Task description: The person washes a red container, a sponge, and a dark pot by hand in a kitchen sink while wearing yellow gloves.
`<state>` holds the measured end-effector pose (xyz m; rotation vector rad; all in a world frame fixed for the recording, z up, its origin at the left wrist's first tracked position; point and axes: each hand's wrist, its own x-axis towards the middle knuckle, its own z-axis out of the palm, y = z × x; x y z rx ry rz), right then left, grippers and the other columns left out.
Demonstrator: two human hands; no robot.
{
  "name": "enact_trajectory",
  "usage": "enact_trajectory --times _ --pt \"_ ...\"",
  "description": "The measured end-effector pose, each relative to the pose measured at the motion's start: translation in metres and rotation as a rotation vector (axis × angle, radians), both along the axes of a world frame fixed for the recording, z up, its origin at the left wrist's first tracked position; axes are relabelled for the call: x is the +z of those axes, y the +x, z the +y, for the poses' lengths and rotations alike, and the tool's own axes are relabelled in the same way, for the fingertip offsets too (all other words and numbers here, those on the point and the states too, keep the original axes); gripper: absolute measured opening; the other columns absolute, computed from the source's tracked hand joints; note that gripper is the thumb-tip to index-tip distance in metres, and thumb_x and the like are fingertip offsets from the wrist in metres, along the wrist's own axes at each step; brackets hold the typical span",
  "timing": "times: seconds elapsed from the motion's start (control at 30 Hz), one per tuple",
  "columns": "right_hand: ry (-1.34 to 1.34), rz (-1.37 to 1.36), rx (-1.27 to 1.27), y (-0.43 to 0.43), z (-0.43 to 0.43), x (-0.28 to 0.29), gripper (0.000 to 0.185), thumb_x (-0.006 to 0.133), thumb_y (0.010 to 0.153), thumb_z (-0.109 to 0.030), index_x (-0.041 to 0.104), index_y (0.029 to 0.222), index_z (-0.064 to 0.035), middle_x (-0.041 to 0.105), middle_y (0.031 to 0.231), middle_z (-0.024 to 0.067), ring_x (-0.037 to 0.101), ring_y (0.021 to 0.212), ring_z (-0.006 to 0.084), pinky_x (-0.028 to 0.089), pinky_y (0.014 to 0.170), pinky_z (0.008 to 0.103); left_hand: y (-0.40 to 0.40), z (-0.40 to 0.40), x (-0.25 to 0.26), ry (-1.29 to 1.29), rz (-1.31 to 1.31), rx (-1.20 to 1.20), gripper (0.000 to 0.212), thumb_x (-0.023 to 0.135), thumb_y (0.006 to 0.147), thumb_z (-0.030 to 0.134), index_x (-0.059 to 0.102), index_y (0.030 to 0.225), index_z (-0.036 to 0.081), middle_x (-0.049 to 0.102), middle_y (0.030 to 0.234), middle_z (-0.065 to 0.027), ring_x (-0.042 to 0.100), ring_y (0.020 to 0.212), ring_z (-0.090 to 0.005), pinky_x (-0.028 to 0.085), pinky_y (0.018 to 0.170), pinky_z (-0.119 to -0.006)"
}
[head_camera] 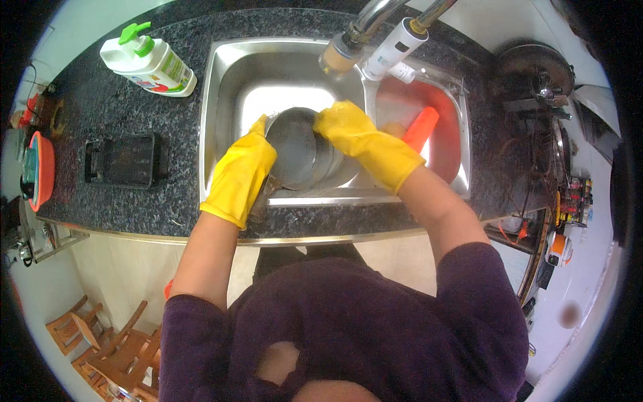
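Note:
Both hands wear yellow rubber gloves over a steel double-bowl sink. A dark round pan is held tilted in the left, larger bowl. My left hand grips its left side, the fingers partly hidden from view. At the pan's upper right rim is my right hand, closed and somewhat blurred; whether it holds something small cannot be seen. Above the sink hang a faucet spout and a white faucet fitting. In the right bowl lie a red basin and an orange-red object.
A white pump bottle with a green top stands on the dark speckled counter, left of the sink. Below it lies a black plastic tray. An orange basin is at the far left. Dark cookware stands at the right.

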<state>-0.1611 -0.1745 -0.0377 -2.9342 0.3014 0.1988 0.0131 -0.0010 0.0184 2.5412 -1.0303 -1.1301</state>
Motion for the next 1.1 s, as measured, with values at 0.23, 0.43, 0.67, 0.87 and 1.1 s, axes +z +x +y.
enact_trajectory --times 0.23,0.43,0.67,0.87,1.1 --pt "-0.062 0.104 -0.201 -0.022 0.037 -0.039 0.019 0.063 0.089 -0.022 0.077 0.094 -0.0099 0.074 0.097 0.0142 0.071 0.088 0.0364 0.057 0.078 0.048 -0.004 0.0 -0.015 -0.094 -0.039 0.015 0.077 0.052 0.088 0.009 0.034 0.162 0.02 0.059 0.14 -0.0286 0.059 0.127 -0.0445 0.045 0.109 -0.046" --pt "0.565 0.087 -0.651 -0.053 0.039 0.006 0.032 0.061 0.095 -0.024 0.074 0.119 -0.0067 0.071 0.118 0.0222 0.068 0.11 0.0407 0.054 0.097 0.0441 0.004 0.012 -0.017 -0.017 0.04 0.172 0.079 0.053 0.087 0.005 0.031 0.163 0.019 0.061 0.138 -0.029 0.062 0.126 -0.0423 0.048 0.107 -0.044" --pt "0.292 -0.763 -1.272 -0.109 -0.06 0.026 0.061 0.073 0.093 -0.036 0.054 0.145 -0.0093 0.068 0.11 0.014 0.066 0.094 0.0252 0.054 0.077 0.0353 0.003 0.004 -0.027 -0.027 0.29 0.412 0.081 0.052 0.086 0.0 0.034 0.162 0.023 0.068 0.124 -0.0243 0.073 0.095 -0.0389 0.061 0.077 -0.045" --pt "0.454 -0.925 -1.239 -0.099 -0.086 0.019 0.054 0.069 0.094 -0.042 0.059 0.134 -0.0055 0.072 0.098 0.0157 0.069 0.089 0.0302 0.053 0.083 0.0403 -0.001 -0.004 -0.057 -0.238 0.648 0.57 0.079 0.058 0.087 -0.003 0.035 0.159 0.017 0.063 0.122 -0.023 0.069 0.086 -0.0372 0.062 0.062 -0.05" --pt "0.622 -0.967 -1.183 -0.094 -0.089 0.024 0.037 0.071 0.096 -0.036 0.066 0.116 -0.0061 0.07 0.087 0.0069 0.065 0.078 0.0169 0.052 0.073 0.0324 -0.015 -0.028 -0.061 -0.249 0.694 0.624 0.044 0.06 0.09 0.008 0.056 0.134 0.011 0.067 0.103 -0.0183 0.069 0.078 -0.0294 0.061 0.058 -0.044"
